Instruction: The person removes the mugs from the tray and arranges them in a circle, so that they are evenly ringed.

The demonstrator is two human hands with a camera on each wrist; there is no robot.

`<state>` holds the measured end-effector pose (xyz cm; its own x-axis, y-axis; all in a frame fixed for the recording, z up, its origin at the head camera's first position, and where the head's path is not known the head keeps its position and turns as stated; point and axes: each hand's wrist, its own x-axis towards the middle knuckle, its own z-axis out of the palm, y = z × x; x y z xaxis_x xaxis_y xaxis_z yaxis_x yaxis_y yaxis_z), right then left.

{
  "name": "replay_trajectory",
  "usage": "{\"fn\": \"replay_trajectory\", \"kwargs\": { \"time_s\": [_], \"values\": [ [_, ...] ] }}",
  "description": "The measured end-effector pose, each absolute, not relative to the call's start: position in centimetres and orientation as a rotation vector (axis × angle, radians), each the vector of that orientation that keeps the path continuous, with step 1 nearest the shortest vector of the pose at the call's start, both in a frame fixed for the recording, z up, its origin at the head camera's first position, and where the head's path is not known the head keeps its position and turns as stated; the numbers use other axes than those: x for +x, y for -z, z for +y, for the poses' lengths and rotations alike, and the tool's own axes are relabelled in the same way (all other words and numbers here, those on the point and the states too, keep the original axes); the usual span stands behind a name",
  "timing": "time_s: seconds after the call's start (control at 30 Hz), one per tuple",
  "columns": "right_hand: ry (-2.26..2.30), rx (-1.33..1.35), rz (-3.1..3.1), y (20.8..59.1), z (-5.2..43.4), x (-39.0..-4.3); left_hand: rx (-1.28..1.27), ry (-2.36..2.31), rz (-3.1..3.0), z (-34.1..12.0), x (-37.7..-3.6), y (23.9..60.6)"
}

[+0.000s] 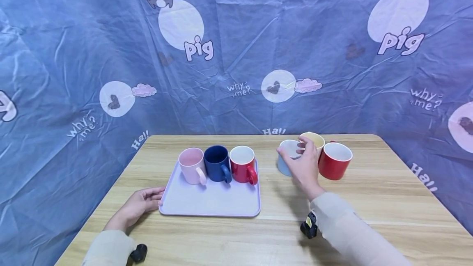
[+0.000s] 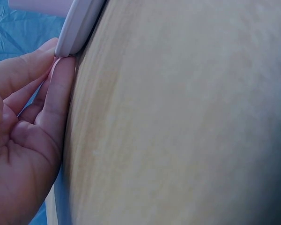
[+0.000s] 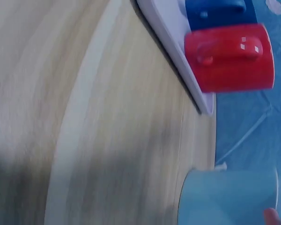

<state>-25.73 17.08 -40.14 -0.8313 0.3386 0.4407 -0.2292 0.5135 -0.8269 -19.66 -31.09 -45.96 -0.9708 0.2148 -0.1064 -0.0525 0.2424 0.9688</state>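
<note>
At the left edge of a pale lilac tray (image 1: 210, 202), my left hand (image 1: 138, 206) pinches the rim between thumb and fingers. In the left wrist view the thumb (image 2: 30, 65) lies against the tray's edge (image 2: 77, 28). A light blue mug (image 1: 284, 165) stands on the table under my right hand (image 1: 304, 165). The right thumb and fingers are spread about its top; whether they press on it is unclear. In the right wrist view only a fingertip (image 3: 270, 216) shows in front of the blue mug (image 3: 227, 197).
Along the tray's back stand a pink mug (image 1: 191, 169), a navy mug (image 1: 214, 167) and a red mug (image 1: 240, 171). Close behind my right hand is a yellow mug (image 1: 318, 141), beside another red mug (image 1: 334, 165). A blue printed cloth (image 1: 240, 32) hangs behind the wooden table (image 1: 221, 241).
</note>
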Motion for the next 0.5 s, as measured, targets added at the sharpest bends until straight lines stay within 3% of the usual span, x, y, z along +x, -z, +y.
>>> {"fn": "replay_trajectory", "kwargs": {
  "time_s": [0.5],
  "values": [
    [-1.574, 0.075, -2.416, 42.3, 13.7, -24.2, 0.112, -1.798, 2.305, -31.3, -19.9, 46.2]
  ]
}}
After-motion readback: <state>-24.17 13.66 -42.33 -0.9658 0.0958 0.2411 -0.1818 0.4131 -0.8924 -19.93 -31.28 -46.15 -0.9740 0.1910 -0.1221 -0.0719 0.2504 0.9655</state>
